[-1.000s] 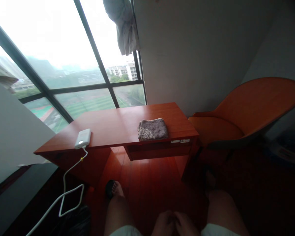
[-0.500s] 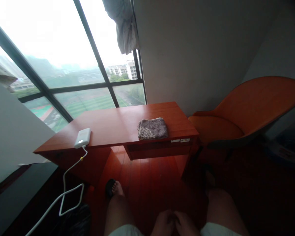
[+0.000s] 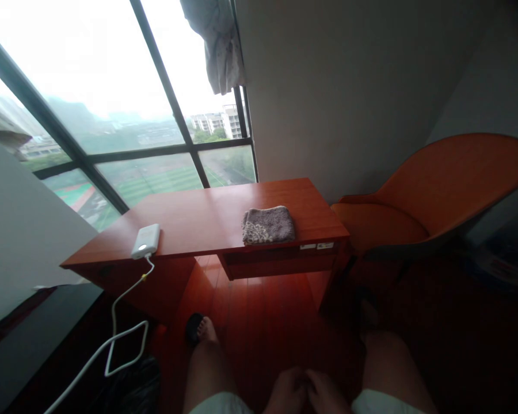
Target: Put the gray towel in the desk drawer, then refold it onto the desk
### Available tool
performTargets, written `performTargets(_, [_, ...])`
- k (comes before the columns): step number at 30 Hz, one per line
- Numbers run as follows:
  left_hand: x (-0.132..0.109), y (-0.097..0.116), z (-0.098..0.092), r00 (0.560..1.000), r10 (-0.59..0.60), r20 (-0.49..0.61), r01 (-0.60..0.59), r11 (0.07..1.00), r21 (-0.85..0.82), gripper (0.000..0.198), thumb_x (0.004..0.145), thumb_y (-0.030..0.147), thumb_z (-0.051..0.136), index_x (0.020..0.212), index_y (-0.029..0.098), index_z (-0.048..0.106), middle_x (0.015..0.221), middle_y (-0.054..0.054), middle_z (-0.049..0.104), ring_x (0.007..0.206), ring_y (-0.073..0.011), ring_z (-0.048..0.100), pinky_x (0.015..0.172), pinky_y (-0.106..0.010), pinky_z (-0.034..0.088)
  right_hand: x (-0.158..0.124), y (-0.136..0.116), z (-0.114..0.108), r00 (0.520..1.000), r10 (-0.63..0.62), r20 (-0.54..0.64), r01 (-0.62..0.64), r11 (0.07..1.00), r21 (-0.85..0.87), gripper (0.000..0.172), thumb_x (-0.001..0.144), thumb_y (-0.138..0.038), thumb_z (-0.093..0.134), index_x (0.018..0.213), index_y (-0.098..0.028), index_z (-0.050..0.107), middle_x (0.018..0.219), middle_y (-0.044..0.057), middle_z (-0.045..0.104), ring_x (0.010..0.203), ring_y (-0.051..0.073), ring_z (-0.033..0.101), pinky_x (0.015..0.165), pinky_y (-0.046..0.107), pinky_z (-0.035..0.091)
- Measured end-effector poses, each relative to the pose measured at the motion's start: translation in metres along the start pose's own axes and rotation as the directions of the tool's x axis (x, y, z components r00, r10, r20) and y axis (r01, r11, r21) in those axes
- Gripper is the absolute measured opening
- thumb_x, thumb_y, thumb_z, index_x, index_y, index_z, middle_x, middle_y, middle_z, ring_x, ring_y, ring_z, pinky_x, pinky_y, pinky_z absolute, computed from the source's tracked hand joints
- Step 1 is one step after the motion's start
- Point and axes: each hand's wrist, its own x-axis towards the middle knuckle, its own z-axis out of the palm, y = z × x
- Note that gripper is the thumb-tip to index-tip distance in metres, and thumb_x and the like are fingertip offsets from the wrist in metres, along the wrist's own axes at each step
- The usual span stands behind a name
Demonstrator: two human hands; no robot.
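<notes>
Low at the bottom edge, between my thighs, my left hand (image 3: 286, 391) and my right hand (image 3: 325, 392) meet, their curled fingers touching each other. Both are closed, and no object shows in them; the light there is dim. Beyond them stands a reddish-brown wooden desk (image 3: 198, 215). A folded grey-brown towel (image 3: 268, 224) with a pale pattern at one corner lies near its front edge, well out of reach of my fingers. Left of the towel rests a white power bank (image 3: 145, 240), with a white cable (image 3: 125, 294) plugged into its near end.
An orange chair (image 3: 449, 190) stands to the desk's right. Behind the desk is a large window (image 3: 133, 132) with a bunched curtain (image 3: 224, 52). The cable loops down at left past a dark plastic bag (image 3: 140, 385). My feet are on the red wooden floor (image 3: 250, 310).
</notes>
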Motion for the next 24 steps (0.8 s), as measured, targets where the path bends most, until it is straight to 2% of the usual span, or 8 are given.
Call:
performTargets(6, [0.0011,-0.0014,0.0008,1.000,-0.003,-0.023,0.004,1.000,0.027,0.033,0.067,0.013,0.041,0.084,0.015,0.069,0.089,-0.005,0.071,0.087,-0.0186,0.062,0.078,-0.029,0.044,0.0007,0.0031,0.0017,1.000,0.001,-0.009,-0.001,1.000,0.015,0.037,0.078,-0.019,0.041,0.101,-0.021,0.070,0.111,0.011,0.073,0.106,0.022,0.065,0.095,0.035,0.045])
performTargets(13, [-0.0019,0.0042,-0.0001,1.000,0.004,-0.010,-0.005,0.998,-0.057,0.036,0.066,0.011,0.041,0.088,0.015,0.070,0.093,-0.005,0.072,0.090,-0.0183,0.063,0.080,-0.028,0.045,-0.0009,0.0030,0.0015,1.000,0.004,-0.006,-0.004,1.000,0.004,0.042,0.079,-0.019,0.040,0.110,-0.021,0.067,0.117,0.011,0.071,0.112,0.022,0.063,0.100,0.035,0.043])
performTargets(24, [0.0005,-0.0001,-0.0002,1.000,0.005,-0.018,-0.005,1.000,0.009,0.031,0.067,0.013,0.042,0.082,0.015,0.068,0.088,-0.004,0.072,0.086,-0.0177,0.063,0.075,-0.026,0.044,-0.0013,-0.0018,-0.0005,1.000,0.022,0.001,-0.021,0.999,-0.050,0.039,0.079,-0.017,0.040,0.105,-0.021,0.069,0.111,0.010,0.073,0.108,0.021,0.064,0.095,0.033,0.045])
